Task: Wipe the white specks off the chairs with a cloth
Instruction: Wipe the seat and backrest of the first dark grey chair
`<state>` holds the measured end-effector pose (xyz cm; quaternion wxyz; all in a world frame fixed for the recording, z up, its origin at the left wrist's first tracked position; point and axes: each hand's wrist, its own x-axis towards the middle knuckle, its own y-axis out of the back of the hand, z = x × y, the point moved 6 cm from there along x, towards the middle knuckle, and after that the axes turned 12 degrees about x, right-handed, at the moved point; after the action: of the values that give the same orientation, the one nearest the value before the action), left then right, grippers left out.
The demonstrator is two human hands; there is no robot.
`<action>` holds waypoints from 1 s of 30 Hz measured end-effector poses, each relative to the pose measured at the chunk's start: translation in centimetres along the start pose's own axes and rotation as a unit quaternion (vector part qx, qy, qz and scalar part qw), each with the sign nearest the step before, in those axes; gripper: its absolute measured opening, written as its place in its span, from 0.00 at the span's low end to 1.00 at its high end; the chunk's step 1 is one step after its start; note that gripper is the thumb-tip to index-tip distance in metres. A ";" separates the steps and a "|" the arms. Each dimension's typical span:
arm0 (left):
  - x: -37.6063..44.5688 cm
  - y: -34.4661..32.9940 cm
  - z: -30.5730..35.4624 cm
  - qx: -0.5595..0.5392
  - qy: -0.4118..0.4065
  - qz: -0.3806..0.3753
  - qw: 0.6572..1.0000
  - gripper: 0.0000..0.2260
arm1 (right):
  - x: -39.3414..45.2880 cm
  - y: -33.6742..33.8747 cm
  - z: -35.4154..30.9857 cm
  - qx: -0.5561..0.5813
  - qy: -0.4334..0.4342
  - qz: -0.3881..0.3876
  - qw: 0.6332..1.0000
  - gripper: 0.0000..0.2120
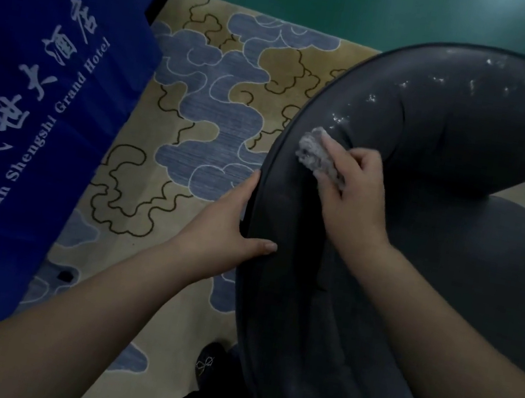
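A dark grey padded chair (439, 131) fills the right side, seen from above and behind its curved backrest. White specks (340, 118) dot the inner face of the backrest, running up toward the right. My right hand (355, 193) holds a crumpled grey-white cloth (317, 154) and presses it against the backrest just below the nearest specks. My left hand (229, 221) grips the outer rim of the backrest, with the thumb on the inner side and the fingers on the outside.
A blue tablecloth (37, 84) with white lettering hangs at the left. A beige and blue patterned carpet (209, 92) lies between it and the chair. A dark shoe (209, 363) shows at the bottom. The chair seat (502, 273) is at the right.
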<state>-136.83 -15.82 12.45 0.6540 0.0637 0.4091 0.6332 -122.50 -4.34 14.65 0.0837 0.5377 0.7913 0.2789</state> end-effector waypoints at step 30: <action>-3.8 -0.5 -0.3 -0.108 0.005 -0.069 0.992 0.46 | -6.3 -1.8 -3.3 -0.030 0.064 -0.076 0.995 0.20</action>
<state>-136.06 -19.41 13.72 0.6967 -0.0386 0.3455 0.6274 -122.80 -11.59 15.34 0.0703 0.4543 0.8250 0.3288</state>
